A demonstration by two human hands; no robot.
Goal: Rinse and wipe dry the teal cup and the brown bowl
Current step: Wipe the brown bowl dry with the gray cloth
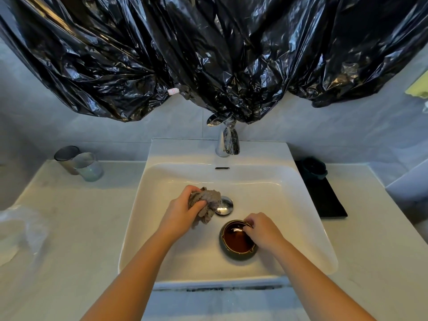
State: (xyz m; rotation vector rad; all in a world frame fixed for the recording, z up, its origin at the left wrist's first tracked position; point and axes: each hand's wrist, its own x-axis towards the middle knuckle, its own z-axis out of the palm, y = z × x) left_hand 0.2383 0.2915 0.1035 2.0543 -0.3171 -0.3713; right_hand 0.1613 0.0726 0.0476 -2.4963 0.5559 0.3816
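The brown bowl (236,239), dark outside and glossy brown inside, stands upright on the floor of the white sink (185,179), right of centre. My right hand (261,230) pinches its far right rim. My left hand (183,209) grips a crumpled grey cloth (207,202) over the basin, just left of the drain plug (224,205). The teal cup (315,167) sits on a black mat (324,198) on the counter right of the sink.
The chrome tap (225,142) stands at the sink's back edge, no water running. Black plastic sheeting (208,54) hangs above it. Two glass tumblers (78,163) stand on the left counter, and clear plastic (20,230) lies at the far left.
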